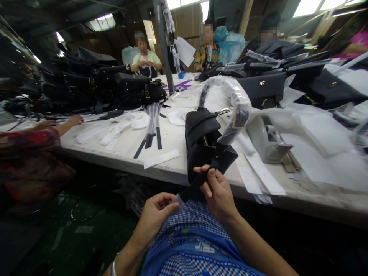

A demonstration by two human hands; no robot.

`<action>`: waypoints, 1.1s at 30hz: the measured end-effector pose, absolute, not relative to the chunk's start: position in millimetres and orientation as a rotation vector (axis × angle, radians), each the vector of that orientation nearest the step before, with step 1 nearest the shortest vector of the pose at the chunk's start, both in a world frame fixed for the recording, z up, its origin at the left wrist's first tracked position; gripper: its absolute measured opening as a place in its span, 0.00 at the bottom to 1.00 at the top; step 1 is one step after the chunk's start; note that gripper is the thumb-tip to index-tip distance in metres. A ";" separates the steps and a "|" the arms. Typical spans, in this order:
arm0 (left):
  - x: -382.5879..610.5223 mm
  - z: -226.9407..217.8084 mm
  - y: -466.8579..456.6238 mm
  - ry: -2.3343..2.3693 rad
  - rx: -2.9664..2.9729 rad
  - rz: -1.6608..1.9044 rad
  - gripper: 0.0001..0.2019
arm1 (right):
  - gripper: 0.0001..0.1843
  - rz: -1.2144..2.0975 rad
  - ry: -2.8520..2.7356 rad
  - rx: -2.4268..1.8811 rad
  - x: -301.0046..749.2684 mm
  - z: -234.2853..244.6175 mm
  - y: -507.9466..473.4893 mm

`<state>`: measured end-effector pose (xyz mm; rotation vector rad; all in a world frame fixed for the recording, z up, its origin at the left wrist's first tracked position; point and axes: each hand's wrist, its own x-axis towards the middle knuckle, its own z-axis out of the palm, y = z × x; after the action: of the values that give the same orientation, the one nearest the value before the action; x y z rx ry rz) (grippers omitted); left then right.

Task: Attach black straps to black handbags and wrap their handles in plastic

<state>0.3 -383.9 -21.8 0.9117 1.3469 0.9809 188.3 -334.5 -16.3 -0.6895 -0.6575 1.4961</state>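
A black handbag (pixel 198 134) stands at the table's front edge, its flap partly lifted and its handle (pixel 241 111) wrapped in clear plastic. From its side a black strap (pixel 195 188) runs down toward my lap. My right hand (pixel 220 191) pinches the strap near the bag, thumb on top. Lower and to the left, my left hand (pixel 159 211) has its thumb and fingers closed on the strap's end, where a piece of clear plastic (pixel 178 200) covers it.
A grey tape dispenser (pixel 267 140) sits right of the bag. Plastic-wrapped straps (pixel 152 130) and white paper strips (pixel 161 158) lie to the left. Black bags (pixel 94 76) are heaped behind. A co-worker's arm (pixel 69 124) reaches in from the left; other people (pixel 146 59) sit across the table.
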 end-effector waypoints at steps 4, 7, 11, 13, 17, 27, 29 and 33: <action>-0.8 -22.6 -384.8 1.356 0.923 0.964 0.12 | 0.15 1.457 -0.655 -0.707 189.2 -16.5 -332.1; -2.0 -23.9 -385.9 1.362 0.934 0.964 0.12 | 0.15 1.446 -0.672 -0.715 189.7 -17.3 -331.5; -0.1 -23.4 -385.8 1.340 0.919 0.973 0.12 | 0.15 1.447 -0.696 -0.720 189.3 -18.6 -332.5; 2.0 -21.8 -384.8 1.334 0.912 0.981 0.11 | 0.14 1.462 -0.695 -0.708 189.1 -19.4 -332.9; 6.0 -18.7 -382.2 1.326 0.895 0.992 0.12 | 0.13 1.467 -0.706 -0.682 188.2 -21.3 -333.0; 28.1 -16.6 -365.7 1.285 0.845 1.053 0.16 | 0.16 1.461 -0.867 -0.803 189.9 -20.1 -336.2; 39.8 -13.2 -355.5 1.257 0.865 1.081 0.15 | 0.18 1.469 -0.922 -0.839 192.0 -18.4 -335.6; 64.3 -4.1 -336.4 1.164 0.891 1.162 0.14 | 0.26 1.493 -1.036 -0.915 200.3 -15.7 -333.2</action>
<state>64.3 -336.4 -4.1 0.8907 1.1642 1.1618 200.3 -333.2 -15.7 -0.9154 -1.0358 1.4933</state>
